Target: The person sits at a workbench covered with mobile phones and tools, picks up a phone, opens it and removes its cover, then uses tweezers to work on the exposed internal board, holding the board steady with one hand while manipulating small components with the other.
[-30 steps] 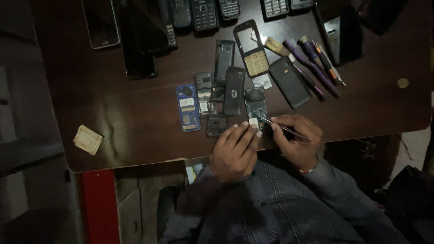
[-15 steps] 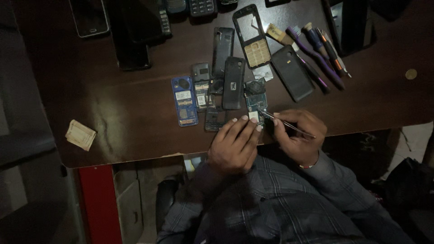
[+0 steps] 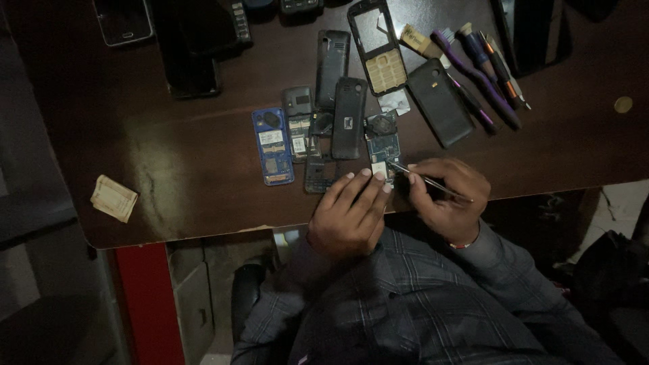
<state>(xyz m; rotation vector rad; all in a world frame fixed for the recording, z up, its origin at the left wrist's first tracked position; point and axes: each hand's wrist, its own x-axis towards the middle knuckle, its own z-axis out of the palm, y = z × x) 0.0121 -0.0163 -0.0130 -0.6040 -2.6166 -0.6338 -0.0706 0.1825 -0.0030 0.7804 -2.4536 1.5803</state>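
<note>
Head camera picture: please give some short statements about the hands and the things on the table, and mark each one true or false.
1. The right hand holds thin tweezers. True.
2. The left hand holds a purple brush. False: its fingers press a small white part on a circuit board.
3. A blue circuit board lies left of the hands. True.
4. A folded paper lies at the table's right edge. False: it is near the left edge.

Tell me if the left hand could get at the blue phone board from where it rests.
Probably yes. The left hand rests by the table edge, and the blue phone board lies uncovered just beyond it with only bare table between.
</note>
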